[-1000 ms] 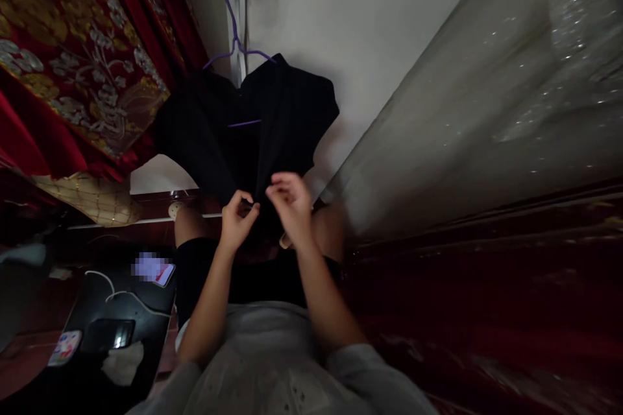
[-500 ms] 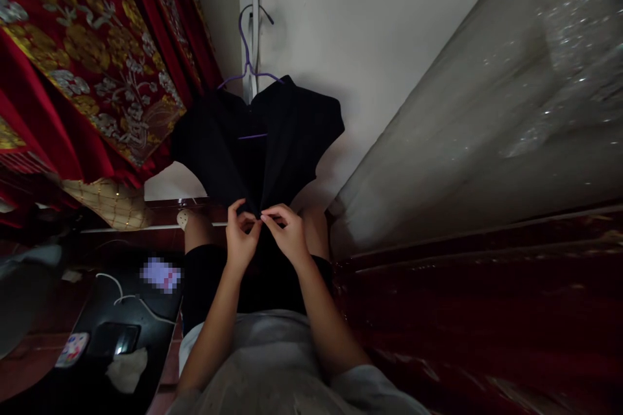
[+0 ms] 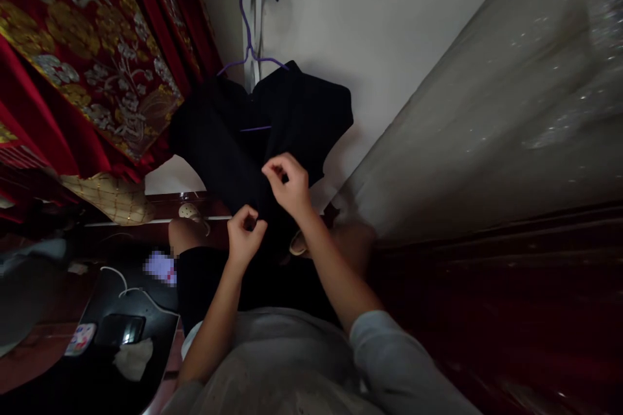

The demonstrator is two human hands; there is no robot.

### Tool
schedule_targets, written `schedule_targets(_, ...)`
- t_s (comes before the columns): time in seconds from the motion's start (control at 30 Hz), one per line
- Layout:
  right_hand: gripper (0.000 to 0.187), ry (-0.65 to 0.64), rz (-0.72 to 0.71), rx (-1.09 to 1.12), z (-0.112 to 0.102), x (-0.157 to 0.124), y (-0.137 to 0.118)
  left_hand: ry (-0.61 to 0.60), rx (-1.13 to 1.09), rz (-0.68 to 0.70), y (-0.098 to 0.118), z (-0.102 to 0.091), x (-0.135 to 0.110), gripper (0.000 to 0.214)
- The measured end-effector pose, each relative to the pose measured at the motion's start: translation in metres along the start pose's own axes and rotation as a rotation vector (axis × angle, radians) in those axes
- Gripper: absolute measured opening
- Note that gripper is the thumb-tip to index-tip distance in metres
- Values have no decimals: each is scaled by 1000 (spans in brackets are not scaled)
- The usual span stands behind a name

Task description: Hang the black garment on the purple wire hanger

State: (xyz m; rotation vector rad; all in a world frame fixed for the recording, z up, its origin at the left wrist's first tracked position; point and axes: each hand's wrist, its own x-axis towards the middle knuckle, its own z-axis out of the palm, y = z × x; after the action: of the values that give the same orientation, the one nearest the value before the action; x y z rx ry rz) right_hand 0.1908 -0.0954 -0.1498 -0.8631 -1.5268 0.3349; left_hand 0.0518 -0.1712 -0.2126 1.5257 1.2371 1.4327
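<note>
A black garment (image 3: 257, 136) hangs on a purple hanger (image 3: 250, 45) against the pale wall. My left hand (image 3: 246, 237) is closed in a pinch on the garment's lower front edge. My right hand (image 3: 288, 183) is higher, its fingers curled and pinched on the black cloth near the middle seam. What sits between the fingertips besides cloth is too dark to make out.
Red and gold curtain fabric (image 3: 82, 45) hangs at the left. A silvery sheet (image 3: 487, 117) slopes along the right. At lower left a dark surface (image 3: 82, 376) holds a phone (image 3: 119, 331), a white cable (image 3: 121, 282), and crumpled tissue (image 3: 131, 360).
My right hand has risen from beside the left hand to higher on the garment. The left hand stays low, pinched on the cloth. The view shifted slightly.
</note>
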Motion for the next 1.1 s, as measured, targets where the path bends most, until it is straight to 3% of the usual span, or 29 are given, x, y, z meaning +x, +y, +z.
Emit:
schedule_targets(0.13,22,34,-219,-206,-10,95,4,-64,53,9,-4,7,-9,11)
schedule_targets(0.23,25,61,-254,-292,-15,131,2,-107,91,43,-4,9,-14,11)
schedule_targets(0.37,29,97,-227,-216,-14,121,-3,-143,103,163,11,1,11,6)
schedule_targets(0.47,27,51,-195,-169,-15,106,-7,-38,102,248,41,-10,62,28)
schedule_targets(0.53,25,6,-187,-165,-19,103,-11,38,147,405,67,-16,104,32)
schedule_targets(0.6,23,-17,-189,-174,-24,105,-15,34,206,610,91,-17,143,31)
schedule_targets(0.7,23,-40,-207,-195,-31,112,-17,-36,345,721,117,-14,183,20)
schedule_targets(0.87,23,-99,-240,-210,-38,114,-11,-175,485,734,130,-13,195,9)
schedule_targets(1.1,19,-111,-290,-199,-30,108,2,-84,283,637,122,-9,183,19)
